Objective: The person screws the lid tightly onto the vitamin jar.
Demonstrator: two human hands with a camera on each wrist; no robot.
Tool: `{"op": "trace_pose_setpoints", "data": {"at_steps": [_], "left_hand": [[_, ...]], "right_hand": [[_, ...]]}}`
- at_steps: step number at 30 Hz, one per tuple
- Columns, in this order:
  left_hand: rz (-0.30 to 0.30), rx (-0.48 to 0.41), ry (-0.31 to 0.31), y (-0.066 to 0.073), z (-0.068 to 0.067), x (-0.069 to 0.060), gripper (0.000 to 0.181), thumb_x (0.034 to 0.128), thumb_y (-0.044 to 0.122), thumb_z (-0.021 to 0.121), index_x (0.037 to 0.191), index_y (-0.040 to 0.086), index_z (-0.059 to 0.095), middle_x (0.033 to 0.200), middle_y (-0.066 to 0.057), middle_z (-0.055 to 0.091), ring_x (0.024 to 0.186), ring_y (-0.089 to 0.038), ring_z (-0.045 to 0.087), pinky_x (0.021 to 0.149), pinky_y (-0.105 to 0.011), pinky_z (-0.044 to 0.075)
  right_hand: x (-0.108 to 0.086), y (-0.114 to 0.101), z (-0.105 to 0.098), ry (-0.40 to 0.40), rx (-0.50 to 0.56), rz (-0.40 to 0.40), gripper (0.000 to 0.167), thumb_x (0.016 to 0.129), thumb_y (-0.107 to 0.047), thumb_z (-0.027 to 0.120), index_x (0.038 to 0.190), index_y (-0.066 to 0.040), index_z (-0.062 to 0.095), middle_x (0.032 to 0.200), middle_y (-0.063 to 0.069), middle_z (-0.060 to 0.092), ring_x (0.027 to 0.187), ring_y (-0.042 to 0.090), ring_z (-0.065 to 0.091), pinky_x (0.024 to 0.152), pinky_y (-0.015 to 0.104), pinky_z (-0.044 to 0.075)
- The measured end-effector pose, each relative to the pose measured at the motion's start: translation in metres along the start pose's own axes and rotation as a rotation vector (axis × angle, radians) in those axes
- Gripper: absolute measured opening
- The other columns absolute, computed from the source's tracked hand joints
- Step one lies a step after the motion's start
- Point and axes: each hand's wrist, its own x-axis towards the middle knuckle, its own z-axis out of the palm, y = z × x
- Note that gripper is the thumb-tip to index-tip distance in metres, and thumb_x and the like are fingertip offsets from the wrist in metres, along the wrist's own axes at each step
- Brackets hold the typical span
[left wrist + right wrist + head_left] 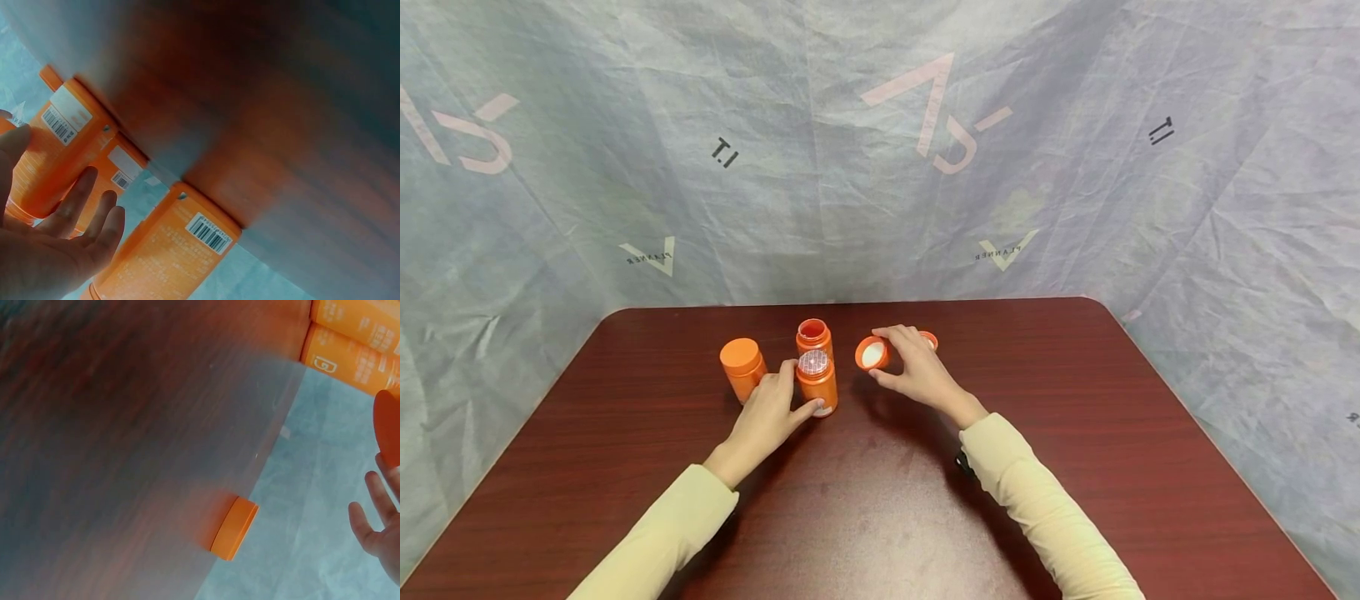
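Observation:
My left hand (765, 414) holds an orange bottle (820, 390) with a silvery seal on its top, thumb at the front and fingers on the left side. Just behind stands a second orange bottle (812, 333) with its mouth uncovered. Left of the hand is a third bottle (742, 362) with its orange cap on; its barcode label (209, 233) shows in the left wrist view. My right hand (917, 371) pinches an orange cap (872, 355), white inside facing me, above the table. Another cap (234, 528) lies on the table beyond that hand.
A dark red wooden table (880, 517) lies under both hands. Grey printed cloth (820, 167) hangs around its back and sides. A small dark object (964, 462) shows by the right cuff.

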Motion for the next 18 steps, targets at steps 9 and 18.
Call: {"op": "trace_pose_setpoints", "data": {"at_steps": [9,18], "left_hand": [[0.01,0.047,-0.001,0.0049,-0.0005,-0.0038,0.064,0.0744,0.039,0.073,0.117,0.004,0.042,0.09,-0.014,0.062,0.083,-0.029,0.06,0.07,-0.043,0.05],[0.014,0.036,-0.012,0.0081,0.0,-0.0048,0.064,0.0749,0.04,0.073,0.118,0.004,0.042,0.092,-0.015,0.064,0.087,-0.031,0.06,0.072,-0.045,0.049]], "right_hand": [[0.0008,-0.001,0.0013,-0.004,0.028,-0.008,0.053,0.073,-0.02,0.075,0.119,-0.005,0.054,0.114,0.006,0.057,0.111,0.021,0.049,0.103,0.041,0.032],[0.0015,-0.0029,0.0008,-0.016,0.086,-0.035,0.054,0.073,-0.018,0.075,0.121,-0.003,0.053,0.116,0.006,0.057,0.11,0.021,0.049,0.102,0.044,0.033]]}}
